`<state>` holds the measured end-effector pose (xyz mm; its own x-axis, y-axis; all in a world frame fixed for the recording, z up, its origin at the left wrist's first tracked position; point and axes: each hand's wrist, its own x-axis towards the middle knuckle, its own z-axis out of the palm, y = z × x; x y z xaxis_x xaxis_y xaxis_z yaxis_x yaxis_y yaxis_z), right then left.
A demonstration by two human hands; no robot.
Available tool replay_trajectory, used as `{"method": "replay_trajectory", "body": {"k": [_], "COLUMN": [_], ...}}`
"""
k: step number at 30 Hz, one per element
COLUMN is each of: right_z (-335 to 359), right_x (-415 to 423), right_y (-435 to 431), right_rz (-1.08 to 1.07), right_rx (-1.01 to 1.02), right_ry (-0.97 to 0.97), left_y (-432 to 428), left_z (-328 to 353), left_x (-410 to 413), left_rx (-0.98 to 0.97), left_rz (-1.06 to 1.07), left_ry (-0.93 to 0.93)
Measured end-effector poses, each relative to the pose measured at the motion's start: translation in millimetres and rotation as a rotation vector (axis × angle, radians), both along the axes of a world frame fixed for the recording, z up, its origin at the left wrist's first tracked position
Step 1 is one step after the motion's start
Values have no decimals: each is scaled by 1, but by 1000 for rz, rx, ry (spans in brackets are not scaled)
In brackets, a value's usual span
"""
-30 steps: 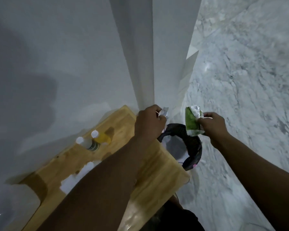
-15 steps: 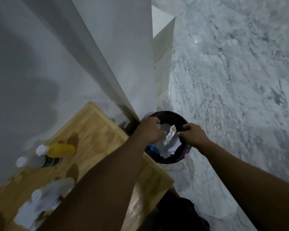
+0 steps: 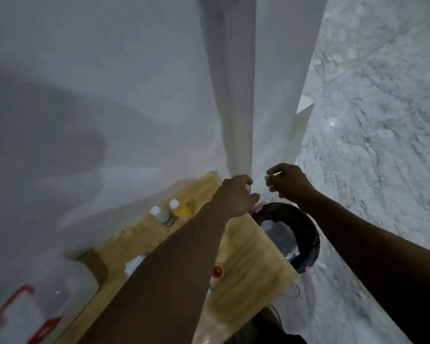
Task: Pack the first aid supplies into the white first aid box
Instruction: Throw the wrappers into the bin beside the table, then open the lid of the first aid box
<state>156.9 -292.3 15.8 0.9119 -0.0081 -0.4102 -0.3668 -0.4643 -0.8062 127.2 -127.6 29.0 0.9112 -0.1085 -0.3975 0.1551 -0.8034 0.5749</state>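
My left hand (image 3: 235, 196) hovers over the far right corner of the wooden table (image 3: 243, 254), fingers loosely curled and apart, with nothing seen in it. My right hand (image 3: 289, 183) is just to its right, above the black bin (image 3: 308, 234), fingertips pinched on a small pale item that is blurred against the white wall. The white first aid box (image 3: 35, 304) with a red handle sits at the bottom left on the table. A clear bottle (image 3: 160, 216) and a yellow bottle (image 3: 181, 209), both white-capped, stand near the wall.
The bin stands on the marble floor (image 3: 382, 145) against the table's right edge, with crumpled wrappers inside. A white packet (image 3: 134, 263) and a small orange-capped item (image 3: 217, 270) lie on the table by my left forearm. A white wall corner (image 3: 246, 95) rises straight ahead.
The green packet and foil wrapper have left my hands; a foil piece was falling over the bin half a second ago. Both hands have risen from the bin's mouth to the wall corner.
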Motion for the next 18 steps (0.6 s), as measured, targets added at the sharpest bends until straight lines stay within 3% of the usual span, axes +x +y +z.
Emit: {"method": "replay_trajectory", "body": {"k": [9, 13, 18], "right_z": [103, 86, 11], "right_x": [-56, -111, -171], "right_y": [216, 301, 371], "right_rz": [401, 591, 766], "right_rx": [96, 47, 47], "right_ry": [-236, -350, -375], "left_y": [195, 279, 349], "left_z": [86, 81, 15], "left_x": [-98, -174, -267], "left_rx": [50, 169, 433], "left_rz": [455, 650, 931], "left_ry": [-272, -367, -400]}}
